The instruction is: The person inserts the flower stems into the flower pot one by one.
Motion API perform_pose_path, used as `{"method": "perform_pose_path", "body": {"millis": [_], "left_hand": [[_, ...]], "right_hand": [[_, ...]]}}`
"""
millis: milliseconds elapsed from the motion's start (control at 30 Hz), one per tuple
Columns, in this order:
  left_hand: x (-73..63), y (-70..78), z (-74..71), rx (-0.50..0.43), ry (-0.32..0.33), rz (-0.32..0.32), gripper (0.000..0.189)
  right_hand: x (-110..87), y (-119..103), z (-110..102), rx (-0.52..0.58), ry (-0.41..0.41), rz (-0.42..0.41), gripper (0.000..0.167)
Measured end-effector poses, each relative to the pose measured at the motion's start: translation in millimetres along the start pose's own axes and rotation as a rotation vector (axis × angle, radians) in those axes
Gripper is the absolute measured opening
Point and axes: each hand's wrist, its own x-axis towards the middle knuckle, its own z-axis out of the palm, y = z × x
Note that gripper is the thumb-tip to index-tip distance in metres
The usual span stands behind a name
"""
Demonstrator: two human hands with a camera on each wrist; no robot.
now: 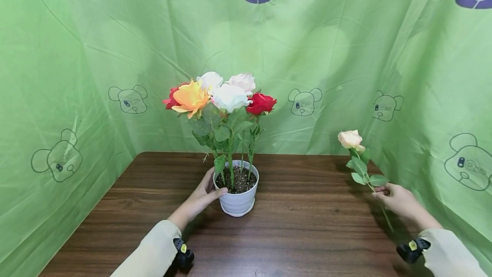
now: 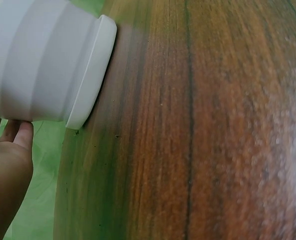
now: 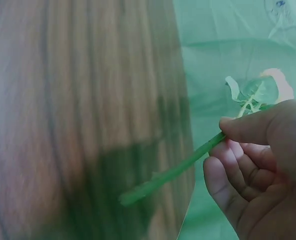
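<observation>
A white ribbed flower pot (image 1: 237,204) with its saucer (image 2: 95,75) stands upright on the wooden table, dark soil (image 1: 241,181) inside. My left hand (image 1: 201,193) grips the pot's left side, thumb at the rim and fingers round the outer wall. Several artificial roses rise from the soil: an orange one (image 1: 191,97), white ones such as the front one (image 1: 230,97), and red ones, one at the right (image 1: 261,104). Off to the right, my right hand (image 1: 399,200) pinches the green stem (image 3: 183,167) of a pale peach rose (image 1: 350,140) between thumb and fingers, bloom up and stem slanting.
The brown wood-grain table (image 1: 307,225) reaches back to a green curtain (image 1: 330,54) printed with cartoon bears, which also hangs at both sides. A black wrist camera (image 1: 183,254) sits at the left cuff, another wrist camera (image 1: 413,250) at the right.
</observation>
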Motion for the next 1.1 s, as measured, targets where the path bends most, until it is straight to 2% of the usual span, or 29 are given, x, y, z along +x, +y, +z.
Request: {"method": "perform_pose_path", "body": {"millis": [200,367,667,1100], "left_hand": [[0.2,0.8,0.8,-0.006,-0.003,0.013,0.083],[0.7,0.5,0.4,-0.016,-0.003,0.016,0.081],[-0.5,0.2,0.1,-0.009,0.0,-0.002,0.084],[0.0,-0.7,-0.9,-0.022,-0.011,0.004,0.084]], "right_hand": [[7.4,-23.8,0.5,0.052,-0.021,0.002,0.04],[16.6,-44.7,3.0,0.081,-0.009,-0.03,0.043],[29.1,-97.0,11.9,0.228,0.021,-0.095,0.028],[42.5,-169.4,23.7,0.432,0.089,-0.229,0.022]]}}
